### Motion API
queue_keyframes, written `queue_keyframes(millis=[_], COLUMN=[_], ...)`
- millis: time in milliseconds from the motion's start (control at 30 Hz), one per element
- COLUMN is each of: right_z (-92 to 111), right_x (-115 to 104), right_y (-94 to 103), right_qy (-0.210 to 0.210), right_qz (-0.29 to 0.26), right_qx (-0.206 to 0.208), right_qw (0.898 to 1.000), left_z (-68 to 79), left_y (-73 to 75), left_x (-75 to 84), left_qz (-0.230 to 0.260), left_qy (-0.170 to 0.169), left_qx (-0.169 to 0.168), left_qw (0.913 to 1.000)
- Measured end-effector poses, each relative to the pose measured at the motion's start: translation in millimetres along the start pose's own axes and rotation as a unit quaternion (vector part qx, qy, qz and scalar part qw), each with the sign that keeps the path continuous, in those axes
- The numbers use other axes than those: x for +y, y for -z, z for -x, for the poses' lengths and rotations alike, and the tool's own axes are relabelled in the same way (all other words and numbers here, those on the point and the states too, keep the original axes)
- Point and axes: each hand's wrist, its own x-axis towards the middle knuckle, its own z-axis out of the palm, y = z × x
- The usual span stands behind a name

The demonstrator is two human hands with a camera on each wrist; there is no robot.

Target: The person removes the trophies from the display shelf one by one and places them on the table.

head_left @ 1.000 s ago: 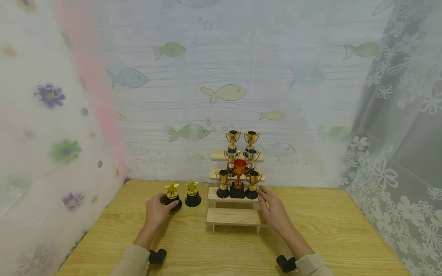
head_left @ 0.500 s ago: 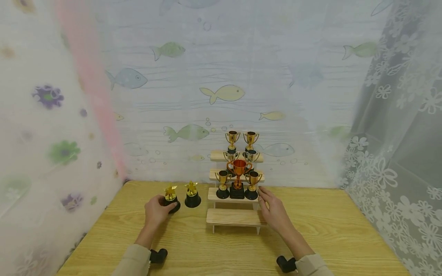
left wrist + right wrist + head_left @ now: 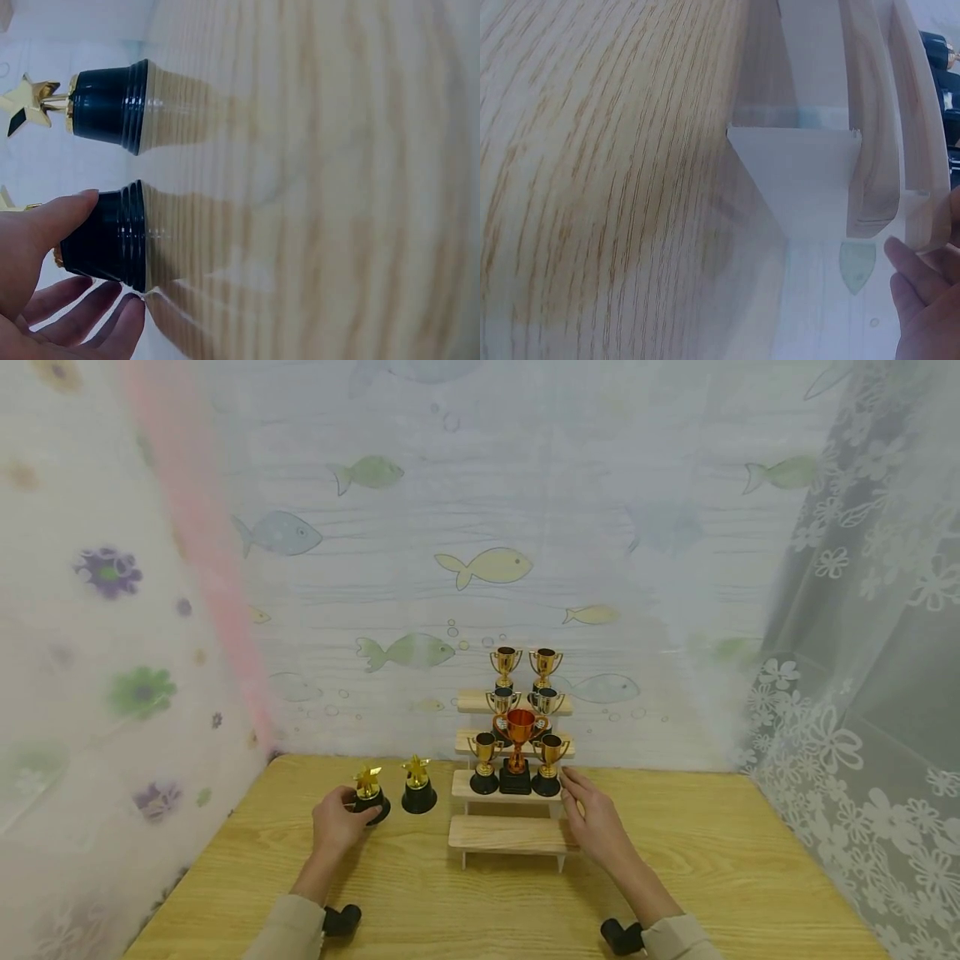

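My left hand (image 3: 337,822) grips the black base of a gold star trophy (image 3: 369,795) on the table's left side. In the left wrist view its thumb lies across the black base (image 3: 105,236), with curled fingers around the other side. A second star trophy (image 3: 418,792) stands upright just to the right, apart from the hand. My right hand (image 3: 600,827) rests with extended fingers at the right end of a stepped wooden display stand (image 3: 513,833). A small gold cup trophy (image 3: 550,764) is close to those fingertips; the right wrist view shows them at a step's end (image 3: 930,217).
On the stand's third step sit a red-orange cup (image 3: 520,735) and two gold cups. Silver cups (image 3: 502,700) and gold cups (image 3: 506,667) occupy the higher steps. The lowest step holds nothing. A fish-patterned curtain (image 3: 600,527) hangs behind the wood-grain table (image 3: 697,835).
My left hand has shifted the gripped star trophy slightly left and nearer to me, widening the gap to the second one. The right hand and the stand have stayed put.
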Motion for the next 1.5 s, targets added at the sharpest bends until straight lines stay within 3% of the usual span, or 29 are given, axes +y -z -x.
queue_keyframes(millis=[367,833,1167,1500], right_z=[0.9,0.6,-0.8,-0.2], right_x=[1.5,1.2,0.5,-1.5], right_y=[0.3,0.9,1.8,-0.1], right_qy=[0.000,-0.007,-0.001,0.000], right_qz=[0.000,0.002,0.009,0.009], right_qx=[0.000,-0.003,-0.002,-0.006], right_qw=[1.000,1.000,1.000,1.000], left_z=[10.1,32.2,39.3,48.3], left_y=[7.1,19.0,12.1,-0.6], left_x=[5.5,23.5,37.3,52.7], left_qz=[0.012,0.029,0.041,0.094], left_qy=[0.004,-0.043,-0.069,-0.118], left_qx=[0.001,0.017,0.005,-0.038], left_qw=[0.9999,0.9985,0.9968,0.9878])
